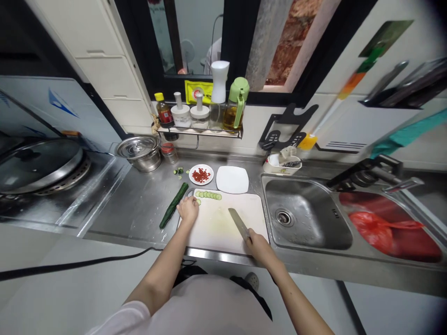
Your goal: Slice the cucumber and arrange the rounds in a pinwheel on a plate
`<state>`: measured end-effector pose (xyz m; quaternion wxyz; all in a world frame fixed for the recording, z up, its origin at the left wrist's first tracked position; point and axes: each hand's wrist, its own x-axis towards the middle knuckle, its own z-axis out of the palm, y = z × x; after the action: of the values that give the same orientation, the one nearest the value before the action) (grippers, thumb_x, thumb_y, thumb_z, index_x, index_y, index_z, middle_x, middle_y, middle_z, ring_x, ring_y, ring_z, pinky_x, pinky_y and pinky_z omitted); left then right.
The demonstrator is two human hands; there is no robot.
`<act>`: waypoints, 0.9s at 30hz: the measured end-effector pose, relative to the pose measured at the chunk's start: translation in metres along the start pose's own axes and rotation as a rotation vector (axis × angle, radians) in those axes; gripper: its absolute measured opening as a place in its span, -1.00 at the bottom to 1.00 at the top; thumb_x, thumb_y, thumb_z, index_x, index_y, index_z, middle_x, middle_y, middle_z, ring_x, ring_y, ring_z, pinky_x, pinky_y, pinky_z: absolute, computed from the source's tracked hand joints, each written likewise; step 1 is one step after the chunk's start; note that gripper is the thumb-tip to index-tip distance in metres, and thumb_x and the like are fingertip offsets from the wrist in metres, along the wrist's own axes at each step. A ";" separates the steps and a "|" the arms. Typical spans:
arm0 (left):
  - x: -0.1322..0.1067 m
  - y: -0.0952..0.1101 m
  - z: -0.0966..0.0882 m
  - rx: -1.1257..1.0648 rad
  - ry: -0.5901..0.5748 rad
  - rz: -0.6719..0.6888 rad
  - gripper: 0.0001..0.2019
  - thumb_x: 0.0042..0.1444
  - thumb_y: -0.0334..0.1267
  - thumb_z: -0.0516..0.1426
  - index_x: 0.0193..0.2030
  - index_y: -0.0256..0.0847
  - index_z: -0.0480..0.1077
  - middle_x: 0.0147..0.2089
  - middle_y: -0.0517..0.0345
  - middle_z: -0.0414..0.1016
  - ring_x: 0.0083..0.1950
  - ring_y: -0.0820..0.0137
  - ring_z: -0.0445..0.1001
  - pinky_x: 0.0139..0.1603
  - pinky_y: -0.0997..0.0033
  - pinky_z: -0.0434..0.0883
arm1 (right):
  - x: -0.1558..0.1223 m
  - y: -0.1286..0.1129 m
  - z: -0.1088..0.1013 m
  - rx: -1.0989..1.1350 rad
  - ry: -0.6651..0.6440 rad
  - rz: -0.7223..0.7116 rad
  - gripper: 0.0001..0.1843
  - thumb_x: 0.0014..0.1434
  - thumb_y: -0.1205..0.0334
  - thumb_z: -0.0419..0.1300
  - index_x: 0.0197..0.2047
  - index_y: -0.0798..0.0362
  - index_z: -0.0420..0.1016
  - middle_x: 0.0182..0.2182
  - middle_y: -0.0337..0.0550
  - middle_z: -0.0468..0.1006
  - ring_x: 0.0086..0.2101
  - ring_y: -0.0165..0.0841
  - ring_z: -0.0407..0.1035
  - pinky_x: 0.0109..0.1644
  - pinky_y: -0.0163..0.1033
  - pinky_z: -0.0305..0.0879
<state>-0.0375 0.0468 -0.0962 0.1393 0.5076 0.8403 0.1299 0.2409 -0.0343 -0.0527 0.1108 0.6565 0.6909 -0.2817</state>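
A white cutting board (223, 223) lies on the steel counter in front of me. A row of cucumber slices (208, 195) sits along its far edge. My left hand (188, 208) rests at the board's left corner, fingers curled beside the nearest slices; what it holds, if anything, is hidden. A long piece of cucumber (173, 204) lies on the counter just left of that hand. My right hand (256, 243) grips the handle of a knife (239, 223), whose blade points up and left over the board.
Behind the board stand a small plate of chopped red chili (201, 175) and an empty white square plate (232, 179). A steel sink (303, 214) lies to the right, a lidded pot (138, 151) and stove (38, 167) to the left. Condiment bottles fill a wall shelf (199, 132).
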 end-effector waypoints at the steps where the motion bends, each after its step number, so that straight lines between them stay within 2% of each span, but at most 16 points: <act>1: 0.001 0.002 0.000 -0.010 0.002 0.007 -0.76 0.19 -0.26 0.05 -0.08 -0.06 0.49 0.00 0.02 0.50 0.07 0.16 0.37 0.05 0.17 0.20 | 0.000 0.000 0.001 0.001 0.002 0.002 -0.77 0.30 0.34 -0.09 -0.05 0.14 0.32 -0.23 0.06 0.56 -0.23 -0.29 0.43 -0.29 -0.29 -0.01; 4: 0.003 0.013 0.002 -0.048 0.000 0.066 -0.76 0.19 -0.25 0.05 -0.07 -0.05 0.48 -0.01 0.02 0.49 0.07 0.17 0.36 0.04 0.17 0.19 | 0.000 0.002 0.003 0.001 0.017 0.012 -0.78 0.30 0.34 -0.08 -0.07 0.13 0.32 -0.25 0.05 0.56 -0.25 -0.28 0.43 -0.30 -0.28 -0.02; 8: 0.005 0.037 0.004 -0.085 -0.025 0.215 -0.75 0.20 -0.22 0.05 -0.03 -0.04 0.47 0.00 0.03 0.48 0.08 0.18 0.34 0.07 0.19 0.18 | 0.000 0.002 0.004 0.001 0.027 0.030 -0.78 0.29 0.34 -0.08 -0.07 0.11 0.32 -0.26 0.02 0.56 -0.26 -0.29 0.43 -0.31 -0.28 -0.03; 14: 0.009 0.066 0.014 -0.017 -0.146 0.373 -0.65 0.21 -0.15 0.05 0.11 0.00 0.44 0.05 0.00 0.44 0.12 0.12 0.31 0.12 0.13 0.15 | -0.002 -0.001 0.000 0.003 -0.006 0.053 -0.75 0.30 0.33 -0.08 -0.02 0.12 0.31 -0.24 0.01 0.55 -0.26 -0.29 0.43 -0.30 -0.28 0.00; 21: 0.014 0.074 0.024 0.083 -0.205 0.409 -0.67 0.23 -0.20 0.03 0.09 -0.01 0.45 0.06 -0.04 0.40 0.11 0.11 0.29 0.09 0.11 0.15 | -0.003 -0.001 -0.001 0.011 -0.011 0.043 -0.76 0.30 0.33 -0.09 -0.02 0.12 0.30 -0.22 0.01 0.55 -0.22 -0.29 0.43 -0.30 -0.28 -0.01; 27: 0.012 0.076 0.024 0.070 -0.167 0.441 -0.72 0.20 -0.29 0.05 0.00 -0.06 0.46 0.02 -0.03 0.43 0.09 0.14 0.32 0.06 0.15 0.16 | -0.001 0.001 0.002 0.015 -0.006 0.044 -0.76 0.30 0.32 -0.10 -0.04 0.11 0.30 -0.23 0.00 0.55 -0.24 -0.29 0.43 -0.32 -0.28 -0.03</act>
<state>0.0278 0.0934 -0.0920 0.1587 0.6924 0.6986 0.0856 0.2418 -0.0365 -0.0539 0.1138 0.6714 0.6739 -0.2865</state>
